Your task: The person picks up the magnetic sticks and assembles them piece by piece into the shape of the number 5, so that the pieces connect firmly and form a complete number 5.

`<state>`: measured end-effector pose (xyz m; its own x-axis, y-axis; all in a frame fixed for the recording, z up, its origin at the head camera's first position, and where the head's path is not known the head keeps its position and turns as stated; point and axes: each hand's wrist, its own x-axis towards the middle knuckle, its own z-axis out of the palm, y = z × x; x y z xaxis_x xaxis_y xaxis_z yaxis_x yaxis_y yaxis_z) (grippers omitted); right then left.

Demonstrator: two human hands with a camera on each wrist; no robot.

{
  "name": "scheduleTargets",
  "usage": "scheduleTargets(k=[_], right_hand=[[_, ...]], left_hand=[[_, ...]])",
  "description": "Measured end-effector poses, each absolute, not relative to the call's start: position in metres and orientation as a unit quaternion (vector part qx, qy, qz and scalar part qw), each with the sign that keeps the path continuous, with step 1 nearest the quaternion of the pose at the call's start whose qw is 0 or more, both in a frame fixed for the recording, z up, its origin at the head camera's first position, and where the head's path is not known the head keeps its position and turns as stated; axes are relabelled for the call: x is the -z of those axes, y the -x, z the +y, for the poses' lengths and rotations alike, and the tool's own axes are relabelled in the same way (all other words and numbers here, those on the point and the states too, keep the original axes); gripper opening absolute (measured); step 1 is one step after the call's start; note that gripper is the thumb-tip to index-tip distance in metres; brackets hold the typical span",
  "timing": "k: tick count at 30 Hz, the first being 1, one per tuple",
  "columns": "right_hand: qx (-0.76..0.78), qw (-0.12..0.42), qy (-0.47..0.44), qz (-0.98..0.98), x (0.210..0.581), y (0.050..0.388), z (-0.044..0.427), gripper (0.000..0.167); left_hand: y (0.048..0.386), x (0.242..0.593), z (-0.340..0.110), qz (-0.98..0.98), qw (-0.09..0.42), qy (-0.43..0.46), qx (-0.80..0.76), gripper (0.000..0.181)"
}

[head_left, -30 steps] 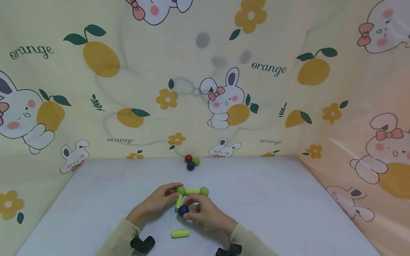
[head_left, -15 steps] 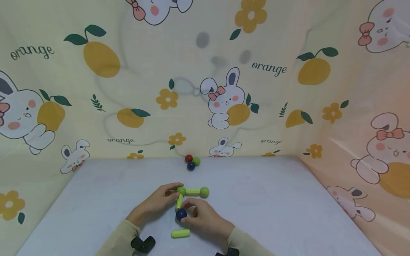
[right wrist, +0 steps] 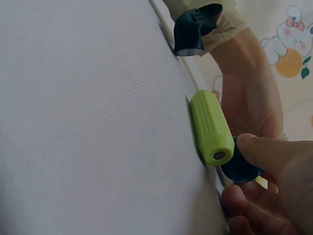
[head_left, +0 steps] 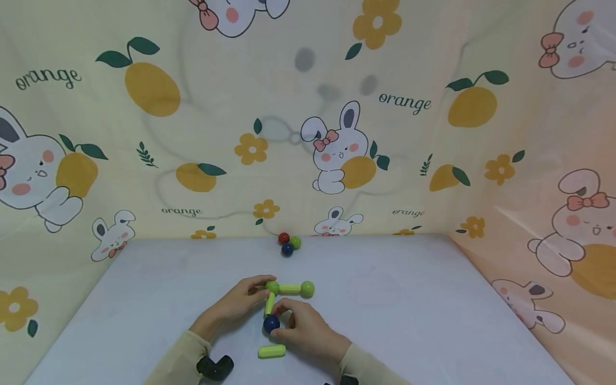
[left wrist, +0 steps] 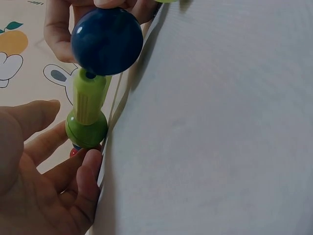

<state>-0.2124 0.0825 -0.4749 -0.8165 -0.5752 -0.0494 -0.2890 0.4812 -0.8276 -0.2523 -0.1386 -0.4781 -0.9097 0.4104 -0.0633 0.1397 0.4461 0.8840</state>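
Note:
My left hand (head_left: pixel 240 298) holds a green ball (left wrist: pixel 87 129) at the corner of a small assembly. From that ball one light-green rod (head_left: pixel 290 289) runs right to a second green ball (head_left: pixel 307 289). Another ribbed light-green rod (left wrist: pixel 89 100) points toward me from the same corner. My right hand (head_left: pixel 310 327) pinches a dark blue ball (head_left: pixel 271 324) between thumb and fingers at this rod's near end. Ball and rod end appear to touch in the left wrist view. A loose light-green rod (right wrist: pixel 212 127) with a metal disc in its end lies nearer me.
At the back of the white table (head_left: pixel 385 278) sit a red ball (head_left: pixel 284 238), a green ball (head_left: pixel 295 243) and a dark blue ball (head_left: pixel 287 249) together. A printed cloth (head_left: pixel 216 107) hangs behind the table and along its sides.
My right hand has moved the blue ball slightly nearer and left, to the rod's near end. A green piece beside that hand is now hidden. My left hand stays put.

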Motion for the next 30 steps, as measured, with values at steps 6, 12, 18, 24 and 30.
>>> scheduleTargets(k=[6, 12, 18, 24, 30], right_hand=[[0.438, 0.152, 0.244, 0.852, 0.475, 0.2113, 0.0812, 0.027], [0.432, 0.137, 0.239, 0.859, 0.4754, 0.2095, 0.0799, 0.026], [0.428, 0.128, 0.239, 0.862, 0.4764, 0.2079, 0.0795, 0.025], [0.426, 0.129, 0.236, 0.864, 0.4766, 0.208, 0.0788, 0.025], [0.428, 0.134, 0.244, 0.86, 0.4743, 0.2085, 0.0795, 0.025]], left_hand=[[0.2539, 0.4783, -0.138, 0.844, 0.135, -0.161, -0.494, 0.04], [0.2531, 0.4751, -0.1386, 0.846, 0.139, -0.17, -0.486, 0.044], [0.2534, 0.4748, -0.139, 0.846, 0.14, -0.176, -0.484, 0.048], [0.2543, 0.4767, -0.1394, 0.849, 0.14, -0.175, -0.478, 0.052], [0.2544, 0.4775, -0.1394, 0.852, 0.143, -0.164, -0.477, 0.055]])
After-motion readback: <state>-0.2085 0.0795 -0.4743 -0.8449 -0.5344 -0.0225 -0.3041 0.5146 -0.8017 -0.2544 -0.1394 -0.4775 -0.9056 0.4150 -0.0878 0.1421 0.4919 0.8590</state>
